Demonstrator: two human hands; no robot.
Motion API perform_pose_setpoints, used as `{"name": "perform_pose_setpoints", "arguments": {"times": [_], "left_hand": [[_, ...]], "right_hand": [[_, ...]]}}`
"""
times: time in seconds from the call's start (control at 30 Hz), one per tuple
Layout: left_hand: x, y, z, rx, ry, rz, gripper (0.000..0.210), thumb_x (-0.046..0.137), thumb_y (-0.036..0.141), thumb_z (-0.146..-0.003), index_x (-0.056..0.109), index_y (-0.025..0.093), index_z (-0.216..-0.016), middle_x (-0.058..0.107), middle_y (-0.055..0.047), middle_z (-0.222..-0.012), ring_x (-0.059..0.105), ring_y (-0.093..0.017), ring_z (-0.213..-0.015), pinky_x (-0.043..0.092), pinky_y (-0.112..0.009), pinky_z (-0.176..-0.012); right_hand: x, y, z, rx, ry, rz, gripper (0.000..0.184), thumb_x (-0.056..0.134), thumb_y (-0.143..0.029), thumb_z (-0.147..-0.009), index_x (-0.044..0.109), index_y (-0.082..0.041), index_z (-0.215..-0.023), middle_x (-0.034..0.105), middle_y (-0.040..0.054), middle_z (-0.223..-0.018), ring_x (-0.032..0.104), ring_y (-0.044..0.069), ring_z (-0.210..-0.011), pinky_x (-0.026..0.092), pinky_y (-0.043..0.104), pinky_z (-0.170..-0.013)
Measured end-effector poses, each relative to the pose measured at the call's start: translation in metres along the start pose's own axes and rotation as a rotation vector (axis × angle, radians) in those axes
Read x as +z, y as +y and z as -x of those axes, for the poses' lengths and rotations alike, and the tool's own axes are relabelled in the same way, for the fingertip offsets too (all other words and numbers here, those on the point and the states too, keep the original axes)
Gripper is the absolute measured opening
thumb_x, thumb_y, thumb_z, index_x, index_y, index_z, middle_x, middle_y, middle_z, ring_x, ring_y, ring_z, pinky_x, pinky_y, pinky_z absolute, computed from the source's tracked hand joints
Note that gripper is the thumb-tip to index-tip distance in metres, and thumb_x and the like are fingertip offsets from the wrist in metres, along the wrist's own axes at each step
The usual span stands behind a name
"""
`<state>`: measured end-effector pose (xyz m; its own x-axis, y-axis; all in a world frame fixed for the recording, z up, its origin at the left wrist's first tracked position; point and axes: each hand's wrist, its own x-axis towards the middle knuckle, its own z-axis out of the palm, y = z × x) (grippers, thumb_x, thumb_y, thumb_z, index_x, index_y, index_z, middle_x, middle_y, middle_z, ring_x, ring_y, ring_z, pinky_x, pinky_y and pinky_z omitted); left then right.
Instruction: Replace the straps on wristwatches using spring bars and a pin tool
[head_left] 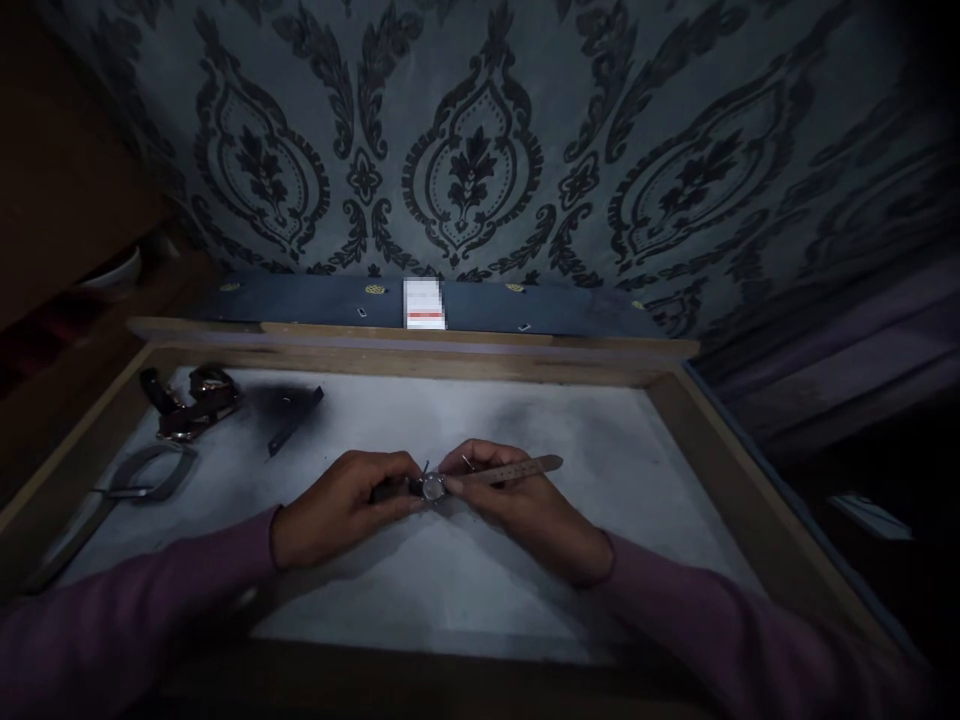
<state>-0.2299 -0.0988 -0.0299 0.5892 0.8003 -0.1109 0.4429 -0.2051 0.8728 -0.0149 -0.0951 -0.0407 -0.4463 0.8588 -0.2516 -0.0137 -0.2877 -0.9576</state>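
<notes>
A small wristwatch with a round face is held between my two hands, above the white bottom of a shallow wooden drawer. My left hand is closed on its left side, where a dark part of the strap shows between thumb and fingers. From the right, my right hand pinches the watch by its strap, a pale brown piece with holes whose tip sticks out to the right. Thin pin-like pieces stand up near the fingertips of both hands; what they are is too small to tell.
Dark, shiny objects, perhaps watches, lie in the drawer's far left corner. Nearer is a looped grey belt, and beside them a dark flat strip. Wooden drawer walls surround everything. A white card stands behind the far edge.
</notes>
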Motion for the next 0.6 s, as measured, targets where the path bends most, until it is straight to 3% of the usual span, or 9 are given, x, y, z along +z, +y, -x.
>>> {"name": "perform_pose_setpoints", "arguments": {"times": [0.17, 0.4, 0.6], "left_hand": [[0.0013, -0.0044, 0.0006, 0.055, 0.003, -0.034, 0.018, 0.051, 0.027, -0.093, 0.063, 0.016, -0.085, 0.06, 0.0, -0.075, 0.052, -0.012, -0.068, 0.037, -0.024, -0.064], [-0.0024, 0.001, -0.0023, -0.136, -0.092, 0.336, 0.021, 0.055, 0.032, -0.089, 0.062, 0.014, -0.081, 0.045, 0.004, -0.063, 0.039, -0.009, -0.059, 0.031, -0.023, -0.056], [-0.0037, 0.0002, -0.0031, -0.173, -0.108, 0.447, 0.021, 0.058, 0.034, -0.087, 0.061, 0.014, -0.082, 0.047, 0.004, -0.063, 0.04, -0.009, -0.057, 0.032, -0.022, -0.055]], "right_hand": [[0.0, 0.0006, 0.0002, 0.028, -0.071, 0.045, 0.02, 0.075, -0.038, -0.079, 0.072, -0.018, -0.081, 0.061, -0.0017, -0.064, 0.054, 0.012, -0.062, 0.041, 0.025, -0.059], [-0.0017, -0.0002, 0.001, -0.019, -0.038, 0.09, 0.025, 0.069, -0.04, -0.084, 0.068, -0.018, -0.071, 0.056, -0.0025, -0.058, 0.048, 0.011, -0.056, 0.037, 0.025, -0.056], [-0.0009, 0.0006, 0.0005, 0.027, -0.059, 0.065, 0.031, 0.068, -0.046, -0.083, 0.065, -0.017, -0.072, 0.055, -0.0032, -0.057, 0.041, 0.009, -0.051, 0.029, 0.023, -0.049]]}}
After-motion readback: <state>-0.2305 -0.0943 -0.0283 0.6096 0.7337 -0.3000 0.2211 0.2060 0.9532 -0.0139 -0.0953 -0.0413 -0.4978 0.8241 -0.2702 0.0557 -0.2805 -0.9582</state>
